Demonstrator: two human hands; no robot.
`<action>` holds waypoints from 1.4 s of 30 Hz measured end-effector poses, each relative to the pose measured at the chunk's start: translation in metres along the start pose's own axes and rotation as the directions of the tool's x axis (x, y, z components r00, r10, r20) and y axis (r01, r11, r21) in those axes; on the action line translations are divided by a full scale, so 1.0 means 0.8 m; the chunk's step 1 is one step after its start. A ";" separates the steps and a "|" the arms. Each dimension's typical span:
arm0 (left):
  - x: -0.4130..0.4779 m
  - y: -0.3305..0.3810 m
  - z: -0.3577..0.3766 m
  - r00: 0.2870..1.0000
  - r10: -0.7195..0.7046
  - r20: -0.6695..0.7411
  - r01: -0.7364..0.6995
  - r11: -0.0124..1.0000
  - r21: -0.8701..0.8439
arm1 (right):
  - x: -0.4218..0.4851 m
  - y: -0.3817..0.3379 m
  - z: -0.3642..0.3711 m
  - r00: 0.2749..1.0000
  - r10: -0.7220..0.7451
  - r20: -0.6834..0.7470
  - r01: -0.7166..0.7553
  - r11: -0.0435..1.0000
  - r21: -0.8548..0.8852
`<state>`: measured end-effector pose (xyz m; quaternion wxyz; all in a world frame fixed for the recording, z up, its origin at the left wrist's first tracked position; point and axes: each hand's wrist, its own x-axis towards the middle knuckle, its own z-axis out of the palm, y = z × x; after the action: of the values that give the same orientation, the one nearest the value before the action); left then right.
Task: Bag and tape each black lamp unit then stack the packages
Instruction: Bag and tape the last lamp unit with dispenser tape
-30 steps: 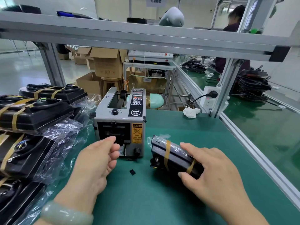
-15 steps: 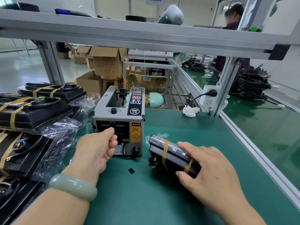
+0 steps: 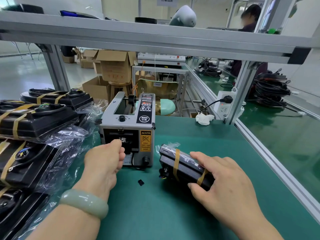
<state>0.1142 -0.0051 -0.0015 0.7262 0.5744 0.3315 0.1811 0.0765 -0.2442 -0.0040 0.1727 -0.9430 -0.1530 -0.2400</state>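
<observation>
Reaching farther than before, left hand [image 3: 103,160] pinching tape [image 3: 123,139] at dispenser [image 3: 128,122]; right hand [image 3: 223,181] grasping bagged lamp [image 3: 180,163].

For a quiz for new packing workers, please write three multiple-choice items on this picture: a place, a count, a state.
1. Where does the small black piece lie? A) on the upper shelf B) on the white tissue C) on the green mat between the left hand and the right hand
2. How many tan tape bands wrap the lamp package beside the tape dispenser? A) two B) none C) four
3. What does the right hand do? A) hangs free B) holds the lamp package C) turns a knob
Answers: C, it lies on bare mat; A, two bands cross the package; B, fingers and thumb clasp it.
</observation>
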 end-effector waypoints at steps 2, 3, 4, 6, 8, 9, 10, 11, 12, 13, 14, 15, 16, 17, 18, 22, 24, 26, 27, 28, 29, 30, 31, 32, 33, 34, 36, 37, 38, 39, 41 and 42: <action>-0.012 -0.001 -0.008 0.989 -0.043 0.144 0.050 0.998 -0.039 | 0.000 0.000 0.000 1.000 0.000 0.001 0.000 1.000 0.004; -0.020 -0.002 -0.012 0.974 -0.052 0.218 0.062 0.997 -0.039 | 0.000 -0.001 0.000 1.000 0.000 0.002 0.000 1.000 0.003; -0.028 -0.004 -0.014 0.956 -0.053 0.289 0.064 0.998 -0.028 | 0.000 -0.001 0.000 1.000 0.001 0.003 -0.001 1.000 0.000; -0.045 -0.007 -0.015 0.921 -0.030 0.389 0.035 0.999 -0.003 | 0.000 -0.001 0.000 1.000 -0.003 0.008 0.003 1.000 -0.005; -0.057 -0.011 -0.009 0.914 0.036 0.404 -0.049 0.999 0.021 | 0.001 -0.002 0.000 1.000 -0.006 0.006 0.006 1.000 -0.004; -0.061 -0.012 -0.006 0.919 0.072 0.388 -0.094 0.995 0.037 | 0.000 -0.002 0.000 1.000 -0.007 0.004 0.007 1.000 -0.002; -0.064 -0.014 -0.001 0.923 0.102 0.372 -0.129 0.990 0.050 | 0.000 -0.002 0.001 1.000 -0.008 0.003 0.008 1.000 0.000; -0.067 -0.014 0.003 0.924 0.120 0.363 -0.150 0.987 0.058 | 0.000 -0.002 0.001 1.000 -0.010 0.000 0.010 1.000 0.002; -0.069 -0.015 0.008 0.924 0.124 0.361 -0.157 0.986 0.063 | 0.000 -0.002 0.001 1.000 -0.014 -0.003 0.014 1.000 0.002; -0.070 -0.015 0.012 0.924 0.119 0.364 -0.153 0.986 0.065 | 0.000 -0.002 0.001 1.000 -0.017 -0.006 0.017 1.000 -0.002; -0.071 -0.015 0.016 0.923 0.109 0.370 -0.145 0.987 0.069 | 0.000 -0.002 0.001 1.000 -0.021 -0.010 0.021 1.000 -0.007; -0.071 -0.016 0.020 0.921 0.100 0.376 -0.139 0.987 0.076 | 0.000 -0.003 0.001 1.000 -0.025 -0.016 0.025 1.000 -0.012; -0.071 -0.017 0.023 0.922 0.093 0.377 -0.134 0.987 0.085 | 0.000 -0.004 0.001 0.999 -0.029 -0.020 0.028 0.999 -0.015; -0.070 -0.017 0.026 0.924 0.087 0.372 -0.131 0.987 0.093 | 0.000 -0.005 0.001 0.999 -0.030 -0.021 0.030 0.999 -0.017; -0.070 -0.019 0.029 0.927 0.083 0.365 -0.127 0.987 0.099 | 0.000 -0.005 0.001 0.999 -0.031 -0.021 0.030 0.999 -0.019; -0.070 -0.023 0.035 0.941 0.083 0.327 -0.121 0.988 0.097 | -0.001 -0.005 0.001 1.000 -0.026 -0.015 0.026 0.999 -0.030; -0.071 -0.026 0.036 0.947 0.073 0.314 -0.105 0.991 0.086 | -0.001 -0.005 0.002 1.000 -0.025 -0.017 0.024 0.999 -0.030; -0.073 -0.028 0.037 0.950 0.052 0.308 -0.075 0.995 0.063 | -0.001 -0.005 0.002 0.999 -0.025 -0.020 0.024 0.999 -0.030; -0.075 -0.029 0.037 0.951 0.037 0.307 -0.055 0.997 0.048 | -0.001 -0.005 0.003 0.999 -0.024 -0.021 0.024 0.999 -0.029; -0.076 -0.029 0.038 0.951 0.021 0.308 -0.032 0.999 0.030 | -0.001 -0.005 0.003 0.999 -0.026 -0.023 0.025 0.999 -0.031; -0.079 -0.029 0.039 0.950 0.004 0.312 -0.007 1.000 0.009 | -0.001 -0.005 0.003 0.999 -0.030 -0.027 0.029 0.999 -0.034; -0.081 -0.030 0.040 0.948 -0.012 0.318 0.016 1.000 -0.010 | -0.001 -0.005 0.003 0.999 -0.036 -0.033 0.035 0.999 -0.040; -0.083 -0.030 0.040 0.946 -0.024 0.323 0.033 0.999 -0.023 | -0.001 -0.005 0.003 0.998 -0.042 -0.041 0.040 0.998 -0.044; -0.086 -0.030 0.041 0.944 -0.032 0.329 0.043 0.999 -0.028 | -0.001 -0.005 0.003 0.998 -0.046 -0.049 0.043 0.998 -0.048; -0.088 -0.031 0.042 0.943 -0.034 0.332 0.046 0.998 -0.029 | -0.001 -0.005 0.003 0.997 -0.048 -0.056 0.045 0.998 -0.050; -0.089 -0.031 0.043 0.943 -0.032 0.331 0.044 0.999 -0.029 | -0.001 -0.005 0.003 0.997 -0.048 -0.061 0.045 0.998 -0.052; -0.090 -0.032 0.044 0.949 -0.022 0.314 0.035 0.999 -0.036 | -0.001 -0.005 0.004 0.997 -0.048 -0.066 0.045 0.998 -0.051; -0.089 -0.032 0.044 0.953 -0.019 0.302 0.033 0.999 -0.043 | -0.001 -0.004 0.004 0.996 -0.049 -0.068 0.046 0.998 -0.048; -0.089 -0.032 0.044 0.956 -0.016 0.291 0.031 0.998 -0.047 | -0.001 -0.004 0.005 0.996 -0.051 -0.071 0.048 0.998 -0.045; -0.088 -0.032 0.044 0.958 -0.015 0.286 0.030 0.998 -0.049 | -0.001 -0.004 0.005 0.996 -0.052 -0.072 0.049 0.998 -0.041; -0.088 -0.033 0.045 0.959 -0.014 0.284 0.028 0.999 -0.045 | -0.001 -0.004 0.005 0.996 -0.049 -0.071 0.046 0.998 -0.039; -0.087 -0.033 0.045 0.959 -0.013 0.282 0.025 0.999 -0.039 | -0.001 -0.004 0.005 0.996 -0.047 -0.070 0.044 0.998 -0.041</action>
<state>0.0860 -0.0830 -0.0034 0.7795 0.5757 0.2266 0.0977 0.0767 -0.2399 -0.0069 0.1539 -0.9333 -0.1636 -0.2801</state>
